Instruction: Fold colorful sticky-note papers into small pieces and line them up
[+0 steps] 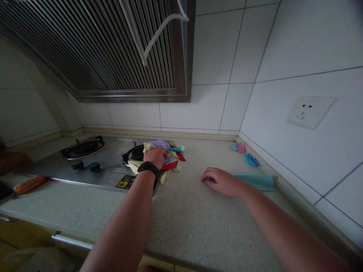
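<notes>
A heap of coloured paper pieces (170,165), in yellow, lilac, red, blue and pale green, lies across the right edge of the gas stove. My left hand (154,155), with a black watch on the wrist, is closed on the top of this heap; its fingertips are partly hidden among the papers. Over the bare counter to the right is my right hand (218,180), its fingers curled in towards the thumb, and I see nothing held in it. A flat teal sheet (256,181) lies behind the right wrist, partly covered by the forearm.
The steel gas stove (110,177) with black burners is on the left, under a range hood (133,92). Small blue and pink pieces (241,147) and a blue dish-like item (252,159) sit by the right wall. A wooden-handled object (30,185) lies far left.
</notes>
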Action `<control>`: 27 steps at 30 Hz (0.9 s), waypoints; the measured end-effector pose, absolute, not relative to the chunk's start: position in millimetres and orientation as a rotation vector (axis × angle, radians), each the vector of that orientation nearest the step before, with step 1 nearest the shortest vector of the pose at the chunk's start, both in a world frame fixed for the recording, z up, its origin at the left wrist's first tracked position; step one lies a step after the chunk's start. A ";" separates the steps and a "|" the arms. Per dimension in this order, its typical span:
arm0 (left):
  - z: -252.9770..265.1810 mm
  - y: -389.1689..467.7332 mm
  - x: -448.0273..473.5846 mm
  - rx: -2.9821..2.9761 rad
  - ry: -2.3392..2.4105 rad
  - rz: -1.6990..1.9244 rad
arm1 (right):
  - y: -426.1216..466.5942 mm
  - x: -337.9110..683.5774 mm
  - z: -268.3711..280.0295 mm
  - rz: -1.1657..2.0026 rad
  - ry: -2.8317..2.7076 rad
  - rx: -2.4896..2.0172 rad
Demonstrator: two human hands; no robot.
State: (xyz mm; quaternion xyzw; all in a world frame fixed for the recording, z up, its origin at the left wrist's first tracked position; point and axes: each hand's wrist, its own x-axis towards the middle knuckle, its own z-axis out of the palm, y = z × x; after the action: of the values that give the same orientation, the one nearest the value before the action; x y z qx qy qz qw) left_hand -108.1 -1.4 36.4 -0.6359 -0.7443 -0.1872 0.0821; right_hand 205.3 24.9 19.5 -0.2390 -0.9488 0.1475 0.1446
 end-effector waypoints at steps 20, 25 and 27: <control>36.1 -0.2 -94.2 -1.649 -2.136 -0.733 | 25.1 205.9 18.6 0.362 -2.732 -0.630; 43.8 -4.2 -89.5 -1.514 -2.125 -0.895 | 27.2 206.0 17.4 0.359 -2.735 -0.636; 45.0 -3.6 -88.1 -1.483 -2.109 -0.968 | 27.3 206.6 17.7 0.360 -2.736 -0.650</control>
State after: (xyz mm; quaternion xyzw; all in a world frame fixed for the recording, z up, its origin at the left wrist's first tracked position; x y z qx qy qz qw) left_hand -88.1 -3.6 45.0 -0.5285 -0.7514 -0.3449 0.1924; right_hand 206.6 27.3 17.7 -0.2265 -0.9537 0.1255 0.1527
